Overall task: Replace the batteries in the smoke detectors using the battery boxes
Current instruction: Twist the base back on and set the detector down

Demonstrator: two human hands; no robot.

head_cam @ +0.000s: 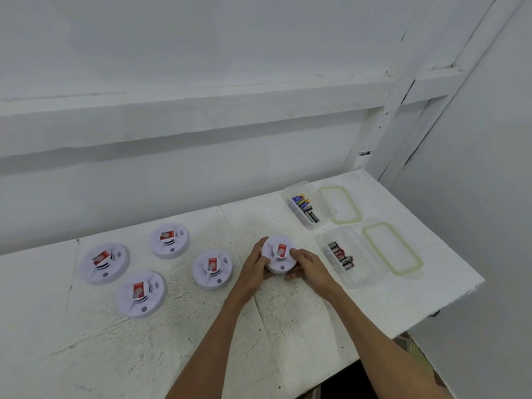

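1. A white, scuffed table fills the near half of the view, set against a white wall.
2. Two clear battery boxes sit at the right of the table, lids off. The far box holds blue-and-gold and dark batteries; the near box holds red-and-black batteries. A green-rimmed lid lies just right of the far box, another lid just right of the near one.
3. Four white smoke detectors with red labels lie face up at the left: far-left detector, near-left detector, far detector, middle detector.
4. A fifth detector, the held detector, is near the table's middle, just left of the near box.
5. The left hand cups its left side, fingers curled around the rim.
6. The right hand grips its right side, thumb on top.
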